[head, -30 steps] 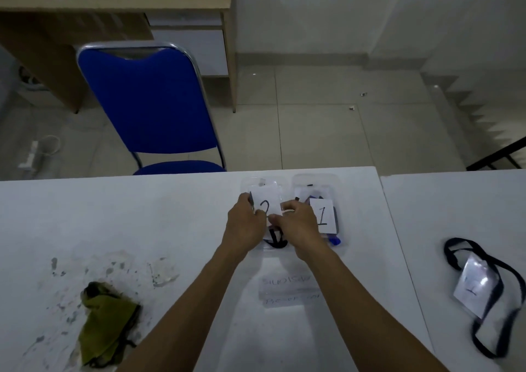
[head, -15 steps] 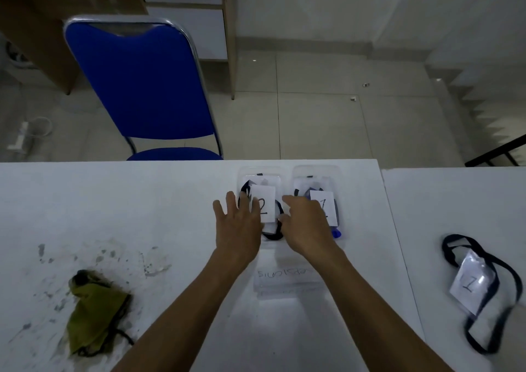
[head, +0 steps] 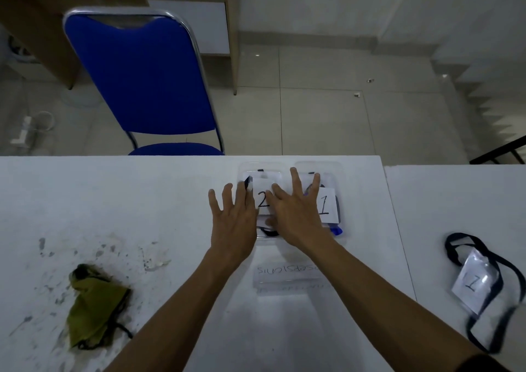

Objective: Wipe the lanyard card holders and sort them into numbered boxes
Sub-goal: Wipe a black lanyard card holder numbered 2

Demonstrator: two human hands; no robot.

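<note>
The scene is dim and cool-toned, the whites rendered grey-blue. The tiled floor (head: 313, 109) carries small specular glints, suggesting overhead light. Soft shadows lie under both forearms on the white table (head: 113, 200). The plastic sleeve of the lanyard card holder (head: 474, 283) at the right shows glare, and its strap smears with blur toward the frame edge. Wide-angle distortion bows the blue chair (head: 148, 78) and stretches the corners; fine detail is soft and noisy.

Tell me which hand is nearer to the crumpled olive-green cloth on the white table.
Left. The left hand lies spread beside box 2, up and right of the crumpled olive-green cloth; the right hand lies farther right, over the boxes.
</note>
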